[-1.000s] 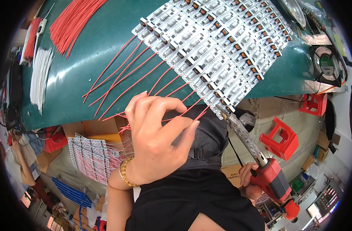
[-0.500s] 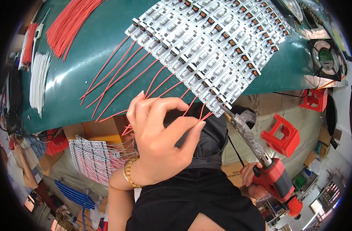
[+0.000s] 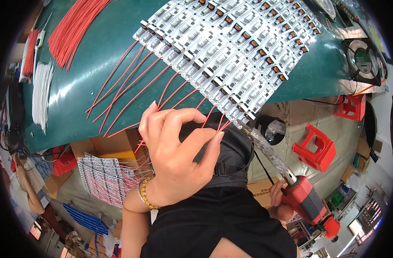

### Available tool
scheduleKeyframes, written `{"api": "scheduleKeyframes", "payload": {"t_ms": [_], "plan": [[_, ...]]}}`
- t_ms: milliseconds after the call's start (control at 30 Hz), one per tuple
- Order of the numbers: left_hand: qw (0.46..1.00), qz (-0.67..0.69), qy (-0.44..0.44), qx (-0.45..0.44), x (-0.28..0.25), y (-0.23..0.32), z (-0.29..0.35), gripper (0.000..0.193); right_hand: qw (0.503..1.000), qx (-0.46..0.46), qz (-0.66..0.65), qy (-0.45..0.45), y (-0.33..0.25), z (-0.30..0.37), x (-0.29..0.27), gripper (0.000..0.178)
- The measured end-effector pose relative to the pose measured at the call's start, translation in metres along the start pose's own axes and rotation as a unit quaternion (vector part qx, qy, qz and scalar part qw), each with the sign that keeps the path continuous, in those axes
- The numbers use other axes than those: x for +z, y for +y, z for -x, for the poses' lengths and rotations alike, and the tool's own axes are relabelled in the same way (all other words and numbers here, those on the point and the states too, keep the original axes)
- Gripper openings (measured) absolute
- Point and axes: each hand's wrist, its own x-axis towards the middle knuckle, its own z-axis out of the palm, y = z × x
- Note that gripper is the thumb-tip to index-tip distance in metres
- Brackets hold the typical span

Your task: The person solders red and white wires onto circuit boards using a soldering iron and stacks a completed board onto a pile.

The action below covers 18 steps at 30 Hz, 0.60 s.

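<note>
My left hand [image 3: 170, 157] pinches thin red wire [image 3: 225, 125] between thumb and forefinger, close to the near corner of a panel of small circuit boards [image 3: 237, 64]. Several more red wires run from the panel's near left edge, some passing behind my fingers. My right hand [image 3: 277, 198] is wrapped round the red and black handle of a soldering iron [image 3: 306, 198]. Its long metal barrel points up and left. The tip is at the panel's near corner, beside the pinched wire; whether it touches is too small to tell.
Bundles of red wires [image 3: 74, 32] and white wires [image 3: 41, 96] lie on the green tabletop [image 3: 106, 47]. A small fan [image 3: 361, 61] stands at the right. Below the table edge are red stools [image 3: 315, 148] and another wired panel [image 3: 102, 178].
The panel, my left hand and the iron's tip all appear slightly further left in view. The tip has shifted toward the panel's corner. Both grips stay the same.
</note>
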Motion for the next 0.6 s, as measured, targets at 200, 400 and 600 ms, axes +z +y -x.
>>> {"api": "scheduleKeyframes", "payload": {"t_ms": [200, 400, 600], "plan": [[1.000, -0.003, 0.004, 0.001, -0.002, 0.001, 0.000, 0.011, 0.994, -0.034, 0.065, 0.081, -0.002, 0.004, 0.011, 0.068], [1.000, -0.005, 0.000, 0.002, -0.004, -0.002, 0.002, 0.011, 0.997, -0.017, 0.041, 0.060, 0.002, 0.006, 0.006, 0.068], [0.997, -0.004, -0.068, -0.041, -0.056, -0.019, 0.014, 0.011, 0.985, -0.095, -0.142, 0.027, 0.028, 0.017, -0.004, 0.098]]}}
